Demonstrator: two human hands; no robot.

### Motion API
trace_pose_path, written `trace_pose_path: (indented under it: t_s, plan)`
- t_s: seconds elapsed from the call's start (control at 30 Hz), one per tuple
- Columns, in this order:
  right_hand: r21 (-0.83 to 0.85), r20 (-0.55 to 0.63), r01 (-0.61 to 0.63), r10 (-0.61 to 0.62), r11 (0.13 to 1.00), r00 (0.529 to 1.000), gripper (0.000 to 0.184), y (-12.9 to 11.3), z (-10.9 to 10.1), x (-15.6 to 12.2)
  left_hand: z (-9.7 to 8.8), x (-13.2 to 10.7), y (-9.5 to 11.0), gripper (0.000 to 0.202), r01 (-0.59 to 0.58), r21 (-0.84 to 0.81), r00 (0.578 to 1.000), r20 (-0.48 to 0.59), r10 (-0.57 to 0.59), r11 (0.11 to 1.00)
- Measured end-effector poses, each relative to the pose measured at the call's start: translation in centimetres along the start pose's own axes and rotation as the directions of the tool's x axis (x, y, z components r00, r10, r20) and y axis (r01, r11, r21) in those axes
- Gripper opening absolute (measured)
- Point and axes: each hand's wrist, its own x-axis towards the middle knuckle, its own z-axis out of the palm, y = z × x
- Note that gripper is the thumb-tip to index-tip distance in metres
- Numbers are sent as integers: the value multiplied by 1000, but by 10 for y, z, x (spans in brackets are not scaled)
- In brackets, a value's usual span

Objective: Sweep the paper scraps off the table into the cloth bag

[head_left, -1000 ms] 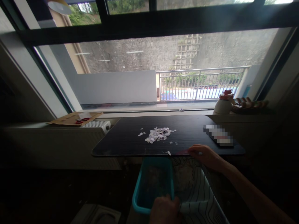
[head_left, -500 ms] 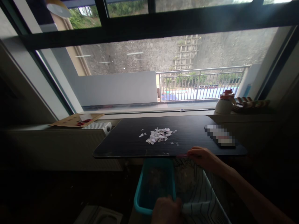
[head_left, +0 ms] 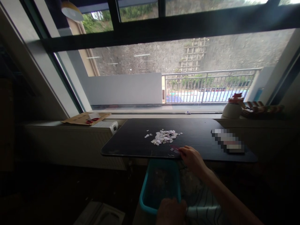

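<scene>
On the dark tabletop (head_left: pixel 131 140) lies a loose heap of small white paper scraps (head_left: pixel 164 137), with a few stray pieces around it. My right hand (head_left: pixel 191 157) is closed on a thin, flat, reddish see-through piece (head_left: pixel 174 147), whose exact kind I cannot make out. That piece is over a few scraps near the table's front edge. Below the edge is a teal plastic basin (head_left: pixel 143 190), with unclear contents in its dark inside. My left hand (head_left: pixel 171 211) is closed on the basin's near right rim, its fingers partly in shadow.
A striped cloth or bag (head_left: pixel 203 203) is right of the basin. A blurred-out flat object (head_left: pixel 228 141) lies on the table's right side. Red scissors (head_left: pixel 92 120) rest on brown paper (head_left: pixel 75 118) at left. A white jug (head_left: pixel 232 109) stands on the sill.
My right hand has moved left and slightly up, bringing the reddish piece from the table's front edge onto the tabletop by the stray scraps. My left hand stays at the basin; the view has shifted slightly.
</scene>
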Motion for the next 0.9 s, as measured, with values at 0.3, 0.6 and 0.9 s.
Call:
trace_pose_path:
  t_s: [0.3,0.6,0.9]
  plan:
    - [197,58,140,-154,970,986,26,-15,-12,-22,6,4,-2,33,-6,-33,1000,-5,5,999]
    - [176,49,105,-115,979,992,28,-5,-13,-28,8,5,-2,32,4,-33,1000,-7,-5,999]
    - [166,37,85,-92,982,995,26,-3,-11,-12,25,15,-9,28,18,-18,998,-63,-20,1000]
